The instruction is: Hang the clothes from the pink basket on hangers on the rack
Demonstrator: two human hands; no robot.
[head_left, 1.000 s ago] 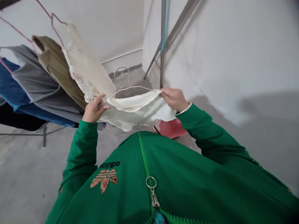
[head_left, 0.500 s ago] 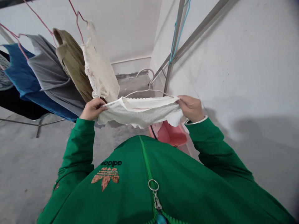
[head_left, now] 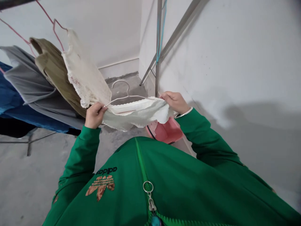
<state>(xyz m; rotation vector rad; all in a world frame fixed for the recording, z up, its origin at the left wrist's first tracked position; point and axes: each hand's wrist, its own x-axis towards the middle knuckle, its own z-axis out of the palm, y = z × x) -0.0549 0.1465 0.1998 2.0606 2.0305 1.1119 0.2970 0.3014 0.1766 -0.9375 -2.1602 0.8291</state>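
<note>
White garment, centre of the frame, draped on a wire hanger: judged light, soft and limp, best held at the hanger-backed shoulders. One shoulder is pinched by the fingers of the left hand, the other by those of the right hand. Beyond: cream lace-trimmed garment, hung upper left; pink basin, below centre.

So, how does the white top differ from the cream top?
The white top is held out between left hand and right hand; the cream top hangs unheld. The white top has a pale hanger, the cream top a pink hanger. Both are light-coloured.
</note>
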